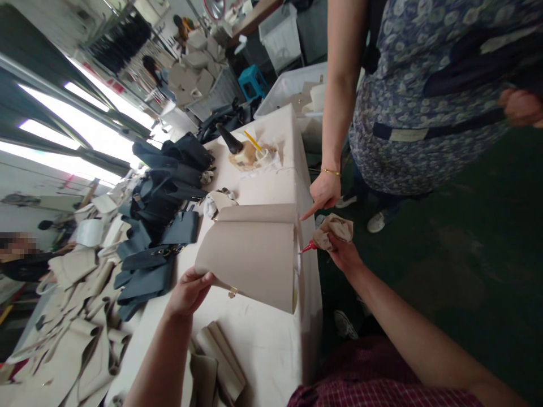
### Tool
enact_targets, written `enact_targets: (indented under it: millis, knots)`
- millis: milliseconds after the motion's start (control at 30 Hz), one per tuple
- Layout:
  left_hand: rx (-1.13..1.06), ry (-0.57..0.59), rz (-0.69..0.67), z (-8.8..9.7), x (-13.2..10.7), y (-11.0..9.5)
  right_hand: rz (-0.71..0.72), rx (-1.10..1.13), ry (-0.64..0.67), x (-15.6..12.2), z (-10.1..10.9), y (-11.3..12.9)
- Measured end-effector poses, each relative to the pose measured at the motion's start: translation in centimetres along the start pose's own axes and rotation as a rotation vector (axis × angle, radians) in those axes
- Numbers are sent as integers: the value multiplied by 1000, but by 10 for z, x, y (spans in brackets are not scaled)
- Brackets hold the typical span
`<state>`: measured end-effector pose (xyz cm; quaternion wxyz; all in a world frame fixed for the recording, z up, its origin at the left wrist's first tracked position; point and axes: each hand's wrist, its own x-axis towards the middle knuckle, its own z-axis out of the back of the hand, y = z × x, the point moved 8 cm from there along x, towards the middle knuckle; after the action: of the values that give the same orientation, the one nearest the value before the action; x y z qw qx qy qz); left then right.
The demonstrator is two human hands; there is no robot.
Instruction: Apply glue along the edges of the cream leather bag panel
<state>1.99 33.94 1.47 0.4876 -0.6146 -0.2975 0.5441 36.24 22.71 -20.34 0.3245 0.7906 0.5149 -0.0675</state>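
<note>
A beige leather bag piece [250, 254], folded like a flap, lies on the white table [263, 339]. My left hand [189, 291] grips its near left edge, close to a small brass clasp [232, 292]. My right hand [341, 249] is closed round a glue bottle wrapped in a beige rag [335, 230]; its red nozzle [306, 247] touches the piece's right edge. Another person's hand [324, 192] points a finger at that same edge from beyond.
Dark blue bag pieces [156, 226] pile up left of the piece; beige pieces [72, 316] lie further left and near my forearm. A glue pot with brush [248, 152] stands at the table's far end. The other person stands at the right; white bins [292, 85] behind.
</note>
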Motion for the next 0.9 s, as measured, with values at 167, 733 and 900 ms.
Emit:
enact_targets:
  millis: [167,733,900]
  knots:
    - [13,-1,3,-6,3,-6,54,16,-11,10,2,8]
    - [3,18,60,-36,38,-28,88,95,-17,34,-10,34]
    - [22,-12,96,-31,40,-25,95,99,-11,33,-15,43]
